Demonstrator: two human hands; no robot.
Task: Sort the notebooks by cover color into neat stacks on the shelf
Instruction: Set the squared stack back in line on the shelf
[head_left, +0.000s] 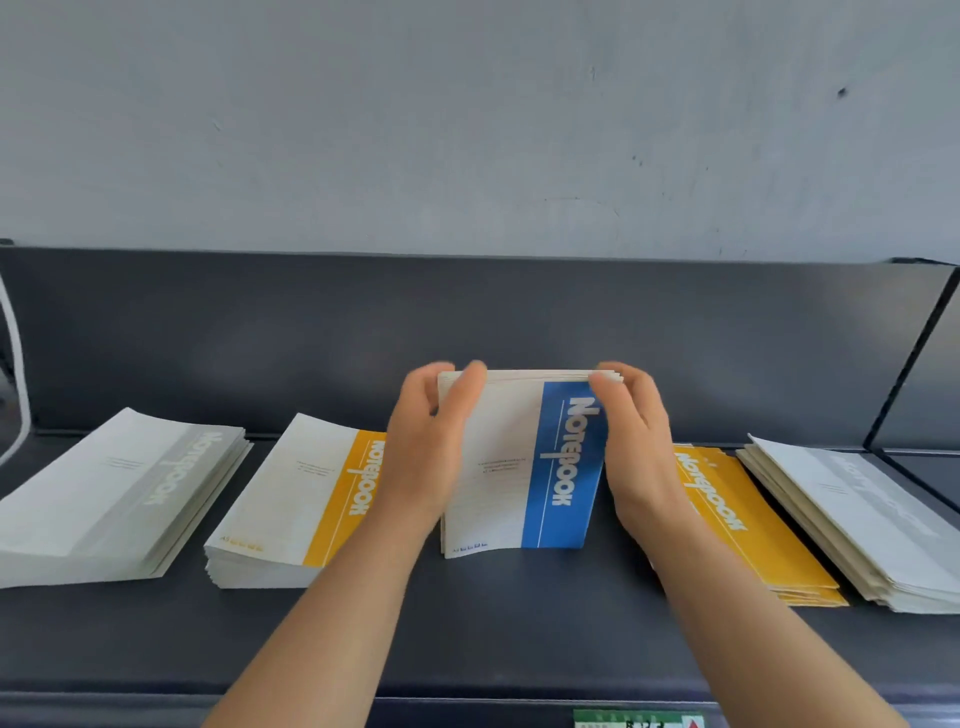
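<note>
Left hand, right hand gripping top corners of blue notebook bundle, propping it on its lower edge on dark shelf, probably squaring edges before laying flat. Left yellow stack, right yellow stack lying just beside bundle; left grey stack, right grey stack sitting farther out.

Around my work: a pale wall, a white cord, a green label.

The pale grey wall fills the upper part of my view. It is plain apart from faint scuffs right of centre and one small dark speck higher up toward the right. At the far left a white cord curves down along the edge; I can't tell what it belongs to. At the very bottom, right of centre, a green-and-white label is cut off by the frame. It has a small red triangle at its right end, and its print is too small to read.
</note>
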